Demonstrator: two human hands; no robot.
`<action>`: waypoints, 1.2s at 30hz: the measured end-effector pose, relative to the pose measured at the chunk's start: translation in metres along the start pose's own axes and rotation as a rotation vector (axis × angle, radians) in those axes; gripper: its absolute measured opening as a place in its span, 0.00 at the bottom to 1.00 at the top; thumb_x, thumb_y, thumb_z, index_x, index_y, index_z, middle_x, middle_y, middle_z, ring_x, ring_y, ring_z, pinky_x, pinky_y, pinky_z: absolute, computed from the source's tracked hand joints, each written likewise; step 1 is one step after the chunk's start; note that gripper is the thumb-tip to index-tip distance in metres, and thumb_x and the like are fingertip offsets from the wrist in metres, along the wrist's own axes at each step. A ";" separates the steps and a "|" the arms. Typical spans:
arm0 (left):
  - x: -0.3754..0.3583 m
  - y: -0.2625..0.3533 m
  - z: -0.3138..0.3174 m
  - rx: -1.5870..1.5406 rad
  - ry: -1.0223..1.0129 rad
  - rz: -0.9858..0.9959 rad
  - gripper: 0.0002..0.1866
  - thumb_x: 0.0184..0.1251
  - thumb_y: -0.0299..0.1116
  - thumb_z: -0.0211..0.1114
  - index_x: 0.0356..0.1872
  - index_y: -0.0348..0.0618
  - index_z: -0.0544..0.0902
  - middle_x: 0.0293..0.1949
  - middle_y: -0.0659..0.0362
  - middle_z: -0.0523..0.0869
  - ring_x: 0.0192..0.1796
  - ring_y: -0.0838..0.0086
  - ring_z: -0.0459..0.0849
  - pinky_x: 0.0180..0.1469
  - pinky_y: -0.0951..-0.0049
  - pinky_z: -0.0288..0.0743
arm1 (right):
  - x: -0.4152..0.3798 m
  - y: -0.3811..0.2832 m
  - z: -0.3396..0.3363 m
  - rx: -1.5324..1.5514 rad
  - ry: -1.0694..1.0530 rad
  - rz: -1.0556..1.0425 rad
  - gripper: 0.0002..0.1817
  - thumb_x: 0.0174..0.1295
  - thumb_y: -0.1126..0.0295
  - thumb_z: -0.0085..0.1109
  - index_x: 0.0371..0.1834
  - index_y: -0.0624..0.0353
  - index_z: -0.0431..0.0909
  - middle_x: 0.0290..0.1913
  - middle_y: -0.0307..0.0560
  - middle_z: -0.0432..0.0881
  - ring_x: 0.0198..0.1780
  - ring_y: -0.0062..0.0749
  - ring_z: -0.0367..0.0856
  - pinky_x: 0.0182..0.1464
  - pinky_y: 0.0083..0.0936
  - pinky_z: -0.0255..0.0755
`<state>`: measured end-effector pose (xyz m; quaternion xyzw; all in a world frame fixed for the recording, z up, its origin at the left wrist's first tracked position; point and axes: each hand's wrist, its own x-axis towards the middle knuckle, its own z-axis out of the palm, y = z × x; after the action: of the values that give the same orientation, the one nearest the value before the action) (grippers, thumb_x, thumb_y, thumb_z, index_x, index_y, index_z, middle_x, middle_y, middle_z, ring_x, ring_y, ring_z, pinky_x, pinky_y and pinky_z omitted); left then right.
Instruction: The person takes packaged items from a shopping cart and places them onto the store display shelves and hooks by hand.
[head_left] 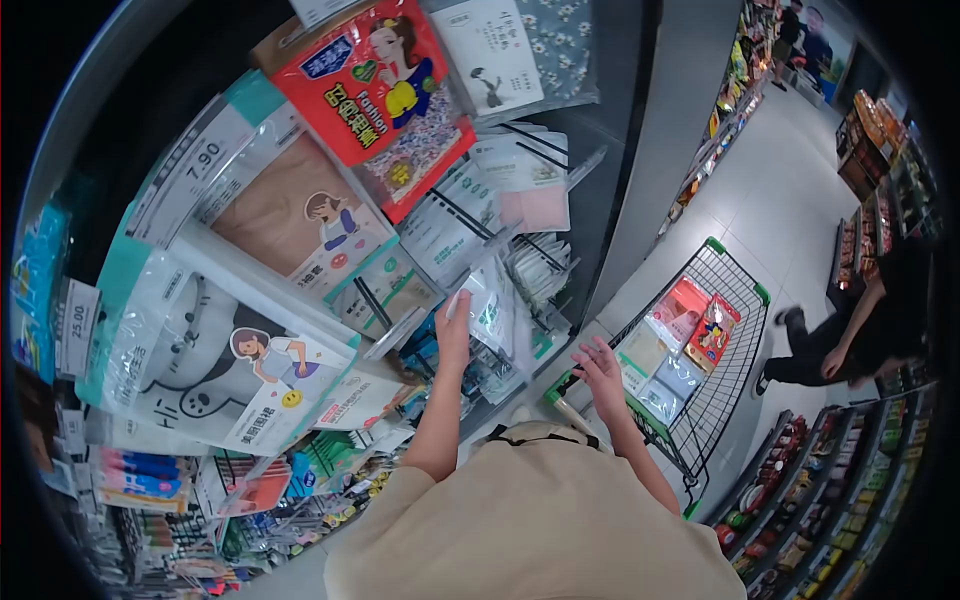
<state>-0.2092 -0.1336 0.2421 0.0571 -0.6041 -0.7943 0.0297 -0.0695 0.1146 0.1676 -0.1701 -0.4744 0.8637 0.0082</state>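
Note:
My left hand (455,320) is raised at the hanging display, its fingers closed at the edge of a clear-and-white package (492,308) among the hooks. Free of any object, my right hand (598,373) hovers beside the shopping cart (745,372), fingers apart. Inside the cart lie a red package with a cartoon figure (712,334), a pinkish-red package (680,305) and paler packs. Above my left hand hangs a large red package (365,90), and to its left a brown one (285,210).
A person in dark clothes (850,330) walks just beyond the cart. Low shelves (810,500) with goods stand at the lower right. A grey panel (650,150) edges the display. Further people (790,35) and stocked shelves are in the distance.

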 end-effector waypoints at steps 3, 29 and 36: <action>0.011 0.006 -0.006 0.079 -0.001 -0.010 0.25 0.72 0.47 0.63 0.55 0.31 0.81 0.48 0.55 0.85 0.48 0.75 0.80 0.53 0.75 0.71 | 0.004 0.005 0.005 -0.140 -0.076 -0.015 0.32 0.70 0.73 0.55 0.75 0.60 0.56 0.68 0.55 0.68 0.63 0.36 0.76 0.59 0.27 0.72; 0.056 0.052 0.017 0.158 -0.053 0.129 0.19 0.71 0.41 0.66 0.48 0.32 0.84 0.41 0.62 0.85 0.45 0.80 0.78 0.53 0.78 0.69 | 0.037 -0.070 0.103 -1.106 -0.298 -0.644 0.31 0.67 0.71 0.58 0.74 0.54 0.62 0.77 0.53 0.56 0.78 0.53 0.52 0.74 0.41 0.55; 0.046 0.058 0.020 0.171 -0.057 0.075 0.21 0.69 0.41 0.68 0.52 0.33 0.84 0.44 0.59 0.85 0.48 0.77 0.78 0.56 0.77 0.69 | 0.043 -0.068 0.119 -1.100 -0.340 -0.659 0.32 0.66 0.71 0.58 0.74 0.53 0.61 0.78 0.53 0.55 0.78 0.57 0.50 0.74 0.43 0.54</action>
<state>-0.2587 -0.1351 0.3010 0.0144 -0.6722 -0.7393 0.0372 -0.1562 0.0622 0.2700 0.1432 -0.8680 0.4628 0.1089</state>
